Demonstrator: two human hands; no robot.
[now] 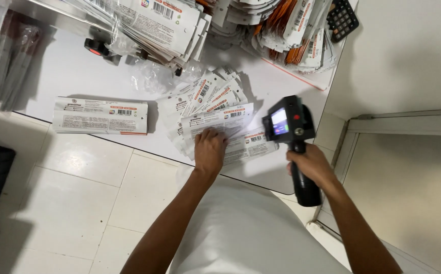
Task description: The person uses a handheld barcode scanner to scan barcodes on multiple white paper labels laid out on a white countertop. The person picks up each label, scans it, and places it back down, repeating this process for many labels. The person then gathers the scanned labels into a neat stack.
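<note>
Right hand grip tight around black handheld printer, left hand flat, fingers spread, on fanned white packets

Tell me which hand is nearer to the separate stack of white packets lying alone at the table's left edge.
Left. The left hand presses on the fanned white packets, to the right of that separate stack of white packets. The right hand is farther right, gripping the black handheld device.

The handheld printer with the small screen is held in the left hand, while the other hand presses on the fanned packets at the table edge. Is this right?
Not quite. The head view shows the black handheld printer gripped in the right hand. It is the left hand that presses on the fanned packets at the edge of the white table.
</note>
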